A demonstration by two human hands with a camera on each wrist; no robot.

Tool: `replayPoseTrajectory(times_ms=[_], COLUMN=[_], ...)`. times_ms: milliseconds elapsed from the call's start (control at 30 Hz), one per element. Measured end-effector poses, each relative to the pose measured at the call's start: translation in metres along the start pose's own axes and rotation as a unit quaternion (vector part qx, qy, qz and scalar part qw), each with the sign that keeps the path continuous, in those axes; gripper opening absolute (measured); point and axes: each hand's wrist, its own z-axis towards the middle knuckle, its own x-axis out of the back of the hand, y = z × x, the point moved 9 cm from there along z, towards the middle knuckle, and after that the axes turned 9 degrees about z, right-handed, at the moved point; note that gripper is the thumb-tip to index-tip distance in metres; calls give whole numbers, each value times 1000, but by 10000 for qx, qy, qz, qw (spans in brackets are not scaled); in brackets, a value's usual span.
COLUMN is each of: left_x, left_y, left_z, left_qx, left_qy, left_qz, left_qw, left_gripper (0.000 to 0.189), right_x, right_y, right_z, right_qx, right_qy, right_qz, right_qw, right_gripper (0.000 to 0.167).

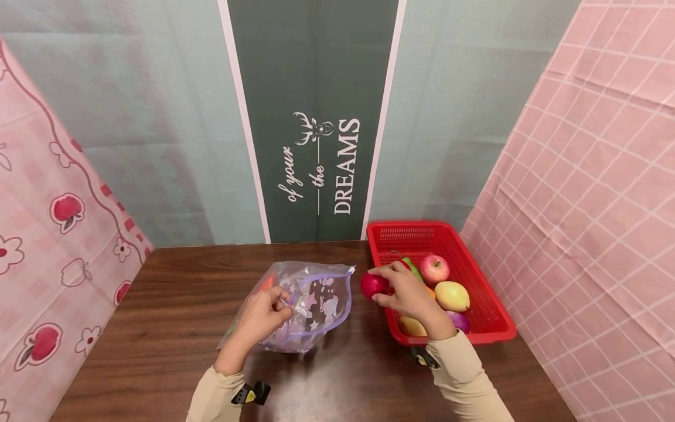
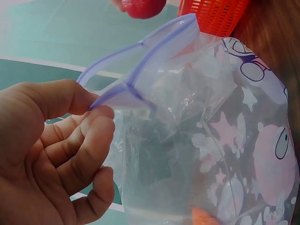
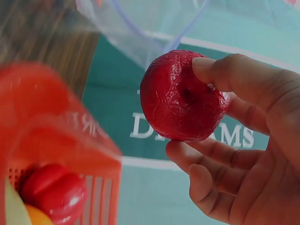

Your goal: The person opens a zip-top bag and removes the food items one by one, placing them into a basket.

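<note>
My left hand (image 1: 262,316) pinches the purple zip edge (image 2: 124,89) of a clear plastic zip bag (image 1: 329,305) between thumb and forefinger. The bag's mouth gapes toward the right. Pink and white stars and cartoon figures are printed on it, and something orange (image 2: 204,216) shows through the plastic. Between the bag and the red basket (image 1: 487,319), my right hand (image 1: 411,296) holds a dark red apple (image 3: 180,96) with shiny, wrinkled skin, thumb on one side and fingers on the other. The apple is outside the bag, near its mouth.
Inside the basket lie a pink-red apple (image 1: 435,269), a pale yellow fruit (image 1: 452,296), something purple (image 1: 459,320) and other produce partly hidden by my right arm. Cloth walls stand behind the brown wooden table (image 1: 174,316) and on both sides.
</note>
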Motion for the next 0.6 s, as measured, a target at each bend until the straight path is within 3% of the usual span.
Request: replayPoseTrajectory(times_ms=[333,600], left_x=[0,1], left_y=[0,1], left_z=[0,-1], left_qx=[20,29], left_qy=[23,53], left_qz=[48,48], left_qw=[10000,10000], left_gripper=[13,14], right_x=[15,1], right_y=[46,79], right_z=[-5,-6], right_qx=[-387,-880], right_qy=[410,72], right_qz=[-78,-369], right_qw=[9984,9954], right_gripper=[52,46])
